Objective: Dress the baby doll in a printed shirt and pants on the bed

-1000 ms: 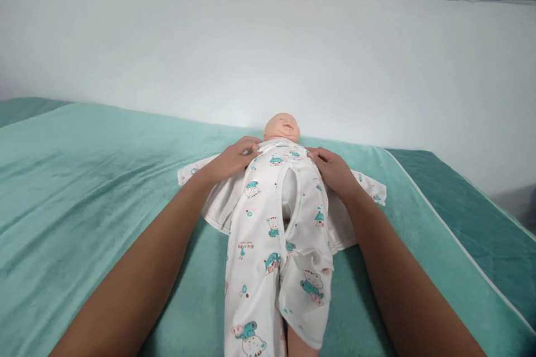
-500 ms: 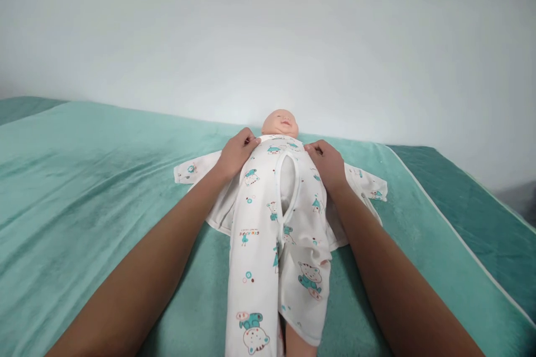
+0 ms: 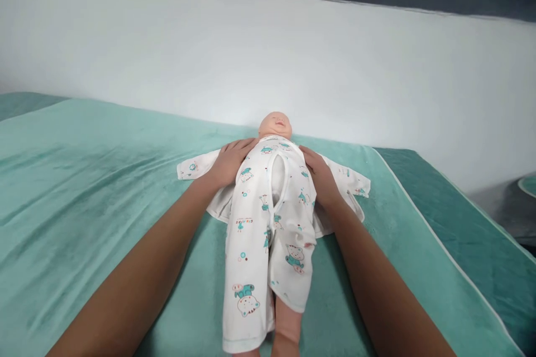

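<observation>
A baby doll [image 3: 275,122] lies on its back with its head toward the wall. White printed split-crotch pants [image 3: 247,234] cover its front up to the neck, with an oval opening in the middle. Under them a white printed shirt [image 3: 352,178] has its sleeves spread to both sides. My left hand [image 3: 232,160] rests with fingers stretched along the upper left edge of the pants. On the other side, my right hand [image 3: 320,173] lies the same way, its fingers partly over the edge. The right pant leg is bunched up, baring the doll's lower leg [image 3: 288,326].
A light green sheet [image 3: 104,178] covers the surface, creased at the left. Darker green fabric [image 3: 452,195] shows beyond its white edge at the right. Behind the doll's head stands a white wall [image 3: 268,56] with a dark band on top.
Both hands have gone from pinching the pants' top corners to lying flatter with fingers stretched. The view has shifted slightly, showing more of the doll's lower legs.
</observation>
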`<state>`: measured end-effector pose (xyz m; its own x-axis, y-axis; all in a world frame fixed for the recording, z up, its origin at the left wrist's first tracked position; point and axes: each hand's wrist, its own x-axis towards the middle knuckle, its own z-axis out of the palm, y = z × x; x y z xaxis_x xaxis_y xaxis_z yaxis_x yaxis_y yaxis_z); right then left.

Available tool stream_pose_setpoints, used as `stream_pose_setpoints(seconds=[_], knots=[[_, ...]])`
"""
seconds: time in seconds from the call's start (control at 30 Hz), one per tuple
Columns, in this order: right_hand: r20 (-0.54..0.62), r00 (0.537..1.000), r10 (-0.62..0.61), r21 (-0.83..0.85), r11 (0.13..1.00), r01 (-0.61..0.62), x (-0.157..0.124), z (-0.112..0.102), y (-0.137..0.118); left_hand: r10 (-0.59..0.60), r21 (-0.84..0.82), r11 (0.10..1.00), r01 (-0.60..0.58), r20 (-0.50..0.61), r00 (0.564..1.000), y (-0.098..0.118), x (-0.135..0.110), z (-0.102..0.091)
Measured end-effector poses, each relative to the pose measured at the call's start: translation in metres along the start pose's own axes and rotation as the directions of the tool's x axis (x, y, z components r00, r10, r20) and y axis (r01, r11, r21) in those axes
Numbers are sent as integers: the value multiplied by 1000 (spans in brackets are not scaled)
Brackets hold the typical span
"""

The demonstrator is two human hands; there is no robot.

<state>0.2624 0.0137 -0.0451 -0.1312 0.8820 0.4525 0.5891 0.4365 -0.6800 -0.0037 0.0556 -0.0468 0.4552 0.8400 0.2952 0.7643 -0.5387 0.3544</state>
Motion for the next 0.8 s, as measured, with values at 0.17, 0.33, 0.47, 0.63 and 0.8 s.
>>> stream_pose_setpoints(seconds=[0.17,0.33,0.47,0.63,0.8], knots=[[-187,981,46,-50,997,-56,-24,5,-8,85,33,996,-84,-37,996,-6,-23,9],[-293,909,298,58,954,-294,-37,3,-22,122,-79,989,-124,-39,992,3,-37,5],[-127,916,380,63,925,-375,-35,-7,-30,109,-179,974,-139,-167,980,21,-36,-4],[57,913,404,315,861,-400,-35,-12,-47,-8,-127,992,-26,-262,965,40,-44,-11],[172,861,480,469,728,-500,-36,-12,-61,-243,-291,943,163,-263,934,53,-55,-6]])
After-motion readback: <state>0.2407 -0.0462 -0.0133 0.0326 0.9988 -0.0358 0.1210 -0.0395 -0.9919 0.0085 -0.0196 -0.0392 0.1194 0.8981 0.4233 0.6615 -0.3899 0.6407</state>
